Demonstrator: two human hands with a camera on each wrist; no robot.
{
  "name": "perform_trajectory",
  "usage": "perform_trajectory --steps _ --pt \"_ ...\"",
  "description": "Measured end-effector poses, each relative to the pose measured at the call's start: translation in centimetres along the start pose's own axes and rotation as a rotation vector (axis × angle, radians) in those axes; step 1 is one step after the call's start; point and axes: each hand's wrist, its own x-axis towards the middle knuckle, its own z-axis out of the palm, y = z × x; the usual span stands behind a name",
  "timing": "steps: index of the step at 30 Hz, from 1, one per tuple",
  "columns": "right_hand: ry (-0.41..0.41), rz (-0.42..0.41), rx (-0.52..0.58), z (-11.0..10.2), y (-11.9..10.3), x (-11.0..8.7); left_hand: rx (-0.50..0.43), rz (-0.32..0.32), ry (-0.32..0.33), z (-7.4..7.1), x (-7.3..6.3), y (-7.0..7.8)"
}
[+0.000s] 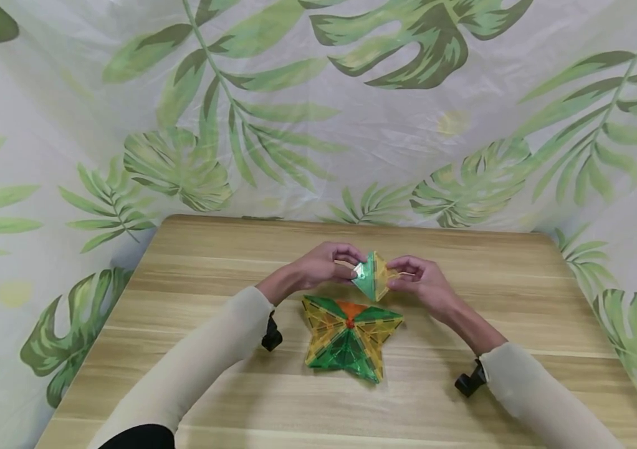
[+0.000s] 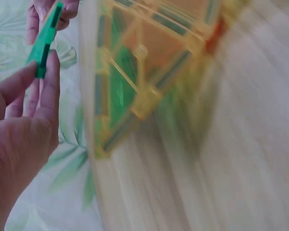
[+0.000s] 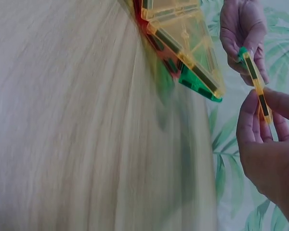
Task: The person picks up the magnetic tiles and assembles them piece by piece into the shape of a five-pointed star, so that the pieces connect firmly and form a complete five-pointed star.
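Note:
Between the two hands, above the table, a green triangular magnetic tile (image 1: 364, 274) and a yellow triangular magnetic tile (image 1: 381, 275) meet along one edge. My left hand (image 1: 324, 263) pinches the green tile between thumb and fingers; the left wrist view shows this tile (image 2: 44, 45) nearly edge-on. The yellow tile (image 3: 257, 89) is pinched by my right hand (image 1: 422, 284) from the other side. Just nearer to me lies a star-like build of magnetic tiles (image 1: 350, 340) in green, yellow and orange, its middle raised. Neither hand touches it.
Wood-grain table (image 1: 212, 386) spreads under the arms, its far edge close beyond the hands. Behind it hangs a leaf-patterned cloth (image 1: 296, 125). A black strap (image 1: 272, 333) hangs at the left wrist, another black strap (image 1: 470, 379) at the right.

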Motion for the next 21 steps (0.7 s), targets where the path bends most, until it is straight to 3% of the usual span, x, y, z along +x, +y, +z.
perform_trajectory --steps 6,13,21 --pt "-0.096 0.027 0.002 0.9 0.3 0.4 0.029 -0.019 -0.024 -1.0 -1.2 -0.7" --pt "-0.181 0.047 -0.019 1.5 1.0 1.0 0.009 -0.048 -0.047 -1.6 -1.7 -1.7" --pt "-0.204 0.057 -0.055 2.0 1.6 1.8 0.033 -0.067 -0.052 -2.3 -1.8 -2.4"
